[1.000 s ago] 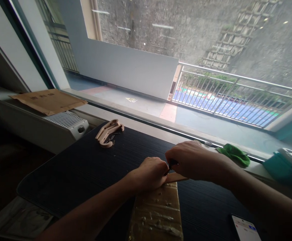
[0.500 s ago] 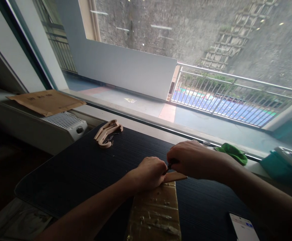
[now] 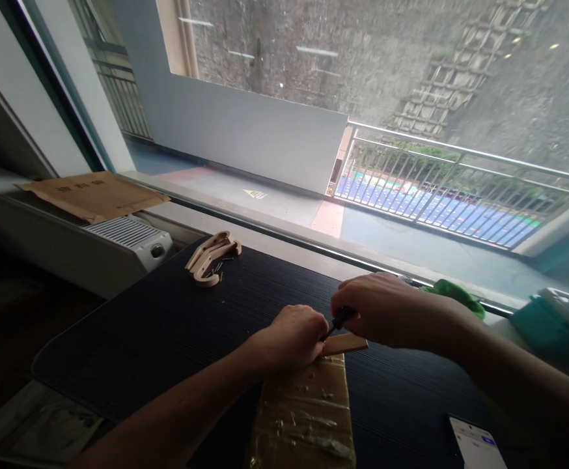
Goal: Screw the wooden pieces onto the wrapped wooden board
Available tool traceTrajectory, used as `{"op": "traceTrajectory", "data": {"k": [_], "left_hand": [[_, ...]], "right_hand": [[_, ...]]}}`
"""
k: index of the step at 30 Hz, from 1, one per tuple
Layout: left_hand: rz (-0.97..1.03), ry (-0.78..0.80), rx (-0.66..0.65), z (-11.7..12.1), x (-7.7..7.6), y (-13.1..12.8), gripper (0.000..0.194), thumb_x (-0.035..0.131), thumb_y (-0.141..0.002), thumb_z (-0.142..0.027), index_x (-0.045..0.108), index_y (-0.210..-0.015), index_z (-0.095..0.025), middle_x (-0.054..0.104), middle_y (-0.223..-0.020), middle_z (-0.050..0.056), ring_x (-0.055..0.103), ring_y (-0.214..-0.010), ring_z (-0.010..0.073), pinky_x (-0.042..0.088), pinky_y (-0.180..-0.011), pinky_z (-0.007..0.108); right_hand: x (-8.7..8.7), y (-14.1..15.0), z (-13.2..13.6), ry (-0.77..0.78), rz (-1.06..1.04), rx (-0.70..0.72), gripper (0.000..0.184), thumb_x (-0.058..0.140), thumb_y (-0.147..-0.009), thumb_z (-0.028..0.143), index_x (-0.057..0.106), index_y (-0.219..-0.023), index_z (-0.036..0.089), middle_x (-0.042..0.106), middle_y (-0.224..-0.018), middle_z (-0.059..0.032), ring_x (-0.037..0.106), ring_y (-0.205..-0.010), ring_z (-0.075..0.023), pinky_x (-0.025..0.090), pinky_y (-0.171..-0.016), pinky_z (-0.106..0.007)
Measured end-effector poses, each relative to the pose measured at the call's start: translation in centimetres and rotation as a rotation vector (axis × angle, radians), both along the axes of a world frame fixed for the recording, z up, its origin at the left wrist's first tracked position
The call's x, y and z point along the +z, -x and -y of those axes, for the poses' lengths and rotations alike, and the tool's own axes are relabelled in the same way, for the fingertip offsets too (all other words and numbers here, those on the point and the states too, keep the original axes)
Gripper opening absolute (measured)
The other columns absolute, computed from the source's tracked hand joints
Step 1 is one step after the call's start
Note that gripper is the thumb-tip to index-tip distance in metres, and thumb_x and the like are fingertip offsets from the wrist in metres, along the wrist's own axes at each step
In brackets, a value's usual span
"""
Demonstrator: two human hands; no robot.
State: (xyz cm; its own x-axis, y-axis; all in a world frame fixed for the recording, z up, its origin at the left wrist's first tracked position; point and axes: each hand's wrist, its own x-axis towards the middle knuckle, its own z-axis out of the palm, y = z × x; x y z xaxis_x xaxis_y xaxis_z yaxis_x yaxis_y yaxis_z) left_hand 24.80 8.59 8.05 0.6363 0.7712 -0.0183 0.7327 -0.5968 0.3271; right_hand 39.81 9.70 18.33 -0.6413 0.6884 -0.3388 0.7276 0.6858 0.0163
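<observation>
My right hand (image 3: 370, 301) grips the dark handle of a screwdriver (image 3: 337, 321), whose thin shaft slants down to the left. Its tip disappears behind the fingers of my left hand (image 3: 300, 333). Those fingers are closed at the end of a pale wooden piece (image 3: 347, 343), pressing it on the far end of a tape-wrapped box (image 3: 308, 410). Much of the wooden piece's left part is covered by my left hand. Farther back on the black table (image 3: 152, 339) lie curved wooden hooks (image 3: 213, 254) with several small screws (image 3: 219, 269) beside them.
A phone (image 3: 474, 440) with a lit screen lies at the table's right. On the window ledge sit a green cloth (image 3: 453, 294) and a teal container (image 3: 541, 319). A brown envelope (image 3: 94, 195) rests on the radiator (image 3: 133, 236) at left. The window runs along the far side.
My right hand has shifted slightly right and up, so more of the screwdriver shows. My left hand stays on the wooden piece. The whole view has moved a little.
</observation>
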Motion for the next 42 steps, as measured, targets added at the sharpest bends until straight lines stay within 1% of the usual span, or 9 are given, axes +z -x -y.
{"op": "traceTrajectory", "data": {"k": [3,8,13,17,24,26,29,34,42], "left_hand": [[-0.006,0.011,0.01,0.0,0.1,-0.1,0.021,0.053,-0.08,-0.025,0.068,-0.067,-0.018,0.071,-0.074,0.008,0.068,-0.075,0.0256,0.045,-0.061,0.028],[-0.013,-0.002,0.007,-0.1,0.0,-0.1,0.02,0.053,-0.08,-0.025,0.069,-0.07,-0.018,0.071,-0.074,0.008,0.068,-0.076,0.0249,0.045,-0.062,0.028],[-0.003,-0.002,0.006,-0.2,-0.5,-0.2,0.022,0.053,-0.082,-0.028,0.07,-0.072,-0.019,0.072,-0.076,0.007,0.068,-0.076,0.0248,0.045,-0.063,0.028],[0.016,-0.008,0.012,-0.3,-0.8,-0.2,0.02,0.053,-0.081,-0.026,0.07,-0.074,-0.019,0.073,-0.082,0.007,0.069,-0.079,0.0254,0.045,-0.062,0.028],[0.009,-0.008,0.008,-0.3,-0.6,-0.2,0.021,0.053,-0.081,-0.025,0.068,-0.068,-0.019,0.072,-0.075,0.007,0.069,-0.077,0.0261,0.044,-0.061,0.028],[0.002,-0.009,0.011,-0.2,-0.5,-0.2,0.021,0.054,-0.081,-0.026,0.068,-0.068,-0.019,0.072,-0.074,0.007,0.069,-0.076,0.0262,0.044,-0.061,0.028],[0.002,-0.006,0.013,-0.2,-0.6,-0.2,0.021,0.054,-0.082,-0.029,0.07,-0.072,-0.019,0.072,-0.077,0.008,0.069,-0.078,0.0264,0.045,-0.062,0.029],[0.012,0.008,0.023,-0.2,-0.8,-0.2,0.021,0.053,-0.081,-0.027,0.07,-0.071,-0.02,0.072,-0.077,0.008,0.069,-0.078,0.0253,0.045,-0.064,0.028],[-0.014,0.013,0.03,0.0,0.1,-0.2,0.02,0.054,-0.08,-0.025,0.067,-0.067,-0.018,0.071,-0.073,0.008,0.069,-0.077,0.0266,0.044,-0.061,0.029]], "right_hand": [[-0.4,0.1,0.2,-0.027,-0.015,0.002,0.019,0.053,-0.078,0.016,0.07,-0.079,0.023,0.07,-0.079,-0.0041,0.062,-0.078,-0.0197,0.039,-0.066,-0.029],[-0.6,-0.4,0.6,-0.077,-0.03,-0.027,0.023,0.048,-0.087,0.026,0.07,-0.079,0.022,0.07,-0.075,-0.0078,0.062,-0.073,-0.0214,0.038,-0.064,-0.032],[0.2,0.2,0.6,-0.043,0.033,-0.006,0.022,0.055,-0.077,0.02,0.069,-0.093,0.025,0.07,-0.08,-0.003,0.062,-0.074,-0.0202,0.035,-0.059,-0.029],[0.3,1.3,0.5,-0.022,0.059,0.039,0.019,0.054,-0.077,0.013,0.07,-0.083,0.022,0.07,-0.079,-0.0028,0.061,-0.074,-0.0177,0.034,-0.059,-0.027],[-0.5,0.4,0.2,-0.041,-0.017,-0.058,0.021,0.051,-0.082,0.029,0.068,-0.075,0.02,0.067,-0.07,-0.0047,0.058,-0.068,-0.0178,0.034,-0.058,-0.028],[-0.3,0.0,0.1,-0.045,-0.007,-0.065,0.02,0.052,-0.081,0.031,0.069,-0.083,0.022,0.068,-0.073,-0.0037,0.058,-0.07,-0.0183,0.033,-0.058,-0.028],[0.1,-0.2,0.2,-0.016,-0.004,-0.006,0.021,0.057,-0.075,0.025,0.069,-0.092,0.026,0.069,-0.077,-0.0007,0.059,-0.071,-0.0171,0.032,-0.057,-0.026],[0.3,0.3,0.1,0.005,-0.012,0.025,0.018,0.053,-0.077,0.016,0.069,-0.082,0.023,0.068,-0.078,-0.0012,0.06,-0.075,-0.016,0.034,-0.061,-0.026],[0.1,0.0,0.1,-0.007,-0.002,-0.094,0.023,0.051,-0.085,0.036,0.068,-0.083,0.021,0.068,-0.075,-0.0027,0.058,-0.068,-0.015,0.033,-0.057,-0.026]]}}
